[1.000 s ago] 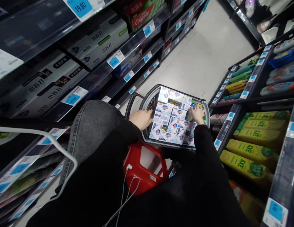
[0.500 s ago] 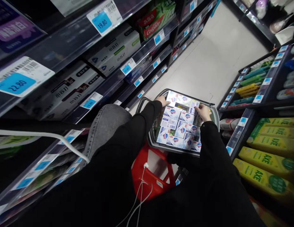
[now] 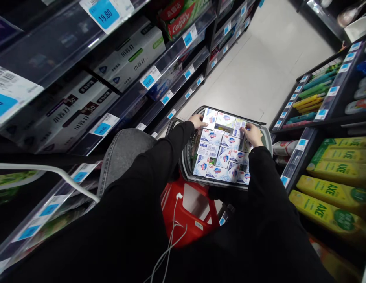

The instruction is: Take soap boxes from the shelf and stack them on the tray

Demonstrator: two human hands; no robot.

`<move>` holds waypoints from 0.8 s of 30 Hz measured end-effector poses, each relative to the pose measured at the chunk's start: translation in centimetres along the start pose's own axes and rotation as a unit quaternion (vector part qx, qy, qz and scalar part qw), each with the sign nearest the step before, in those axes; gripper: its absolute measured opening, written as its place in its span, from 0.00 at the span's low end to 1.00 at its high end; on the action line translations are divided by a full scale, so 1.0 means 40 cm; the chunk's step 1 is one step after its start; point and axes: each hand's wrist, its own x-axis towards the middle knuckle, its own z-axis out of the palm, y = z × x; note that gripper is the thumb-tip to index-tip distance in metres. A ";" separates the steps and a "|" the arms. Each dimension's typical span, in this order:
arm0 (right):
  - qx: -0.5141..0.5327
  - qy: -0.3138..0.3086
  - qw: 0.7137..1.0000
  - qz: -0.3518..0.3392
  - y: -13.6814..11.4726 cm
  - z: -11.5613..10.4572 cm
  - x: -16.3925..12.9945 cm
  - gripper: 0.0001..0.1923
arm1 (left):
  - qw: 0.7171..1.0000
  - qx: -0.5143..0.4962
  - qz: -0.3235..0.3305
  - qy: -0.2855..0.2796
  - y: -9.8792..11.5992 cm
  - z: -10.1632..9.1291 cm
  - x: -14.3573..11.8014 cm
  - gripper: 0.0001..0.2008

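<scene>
White cardboard soap boxes [image 3: 219,151], each printed with a blue-and-red shield logo, fill a grey plastic shopping basket [image 3: 187,165] that sits on the floor between two shelf runs, directly ahead of the person's knees. The boxes lie flat in rough rows, printed faces up; one shows a barcode panel. Most have their long axis running across the basket, left to right as seen from the head camera, though several near the lower edge sit skewed. The basket's own long axis runs away from the person toward the open aisle. The left hand [image 3: 197,120] rests at the far left corner of the load, fingers curled over the edge of the top-left box [image 3: 209,117] and touching it; whether it grips or only presses cannot be told. The right hand [image 3: 252,134] lies on the far right side, fingers bent down onto the boxes there, thumb side toward the centre; what it pinches, if anything, is hidden by the knuckles. Both sleeves are black. A red plastic stool [image 3: 185,214] stands just beside the basket's near rim. A white cable [image 3: 168,251] hangs over the lap. Shelving to the left carries Colgate cartons [image 3: 179,17] and blue price tags [image 3: 103,12]; shelving to the right holds yellow AXE packs [image 3: 333,192].
</scene>
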 end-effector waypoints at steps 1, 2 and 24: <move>-0.006 0.015 1.000 0.008 0.014 -0.005 -0.001 0.21 | 1.000 -0.003 0.003 0.001 -0.001 0.000 -0.002 0.37; -0.015 0.024 0.999 0.021 0.031 -0.009 -0.005 0.22 | 1.000 -0.005 0.008 0.002 -0.001 0.000 -0.003 0.36; -0.006 -0.021 1.000 -0.008 0.104 -0.008 -0.067 0.31 | 0.998 -0.044 -0.036 -0.019 0.013 -0.004 0.026 0.28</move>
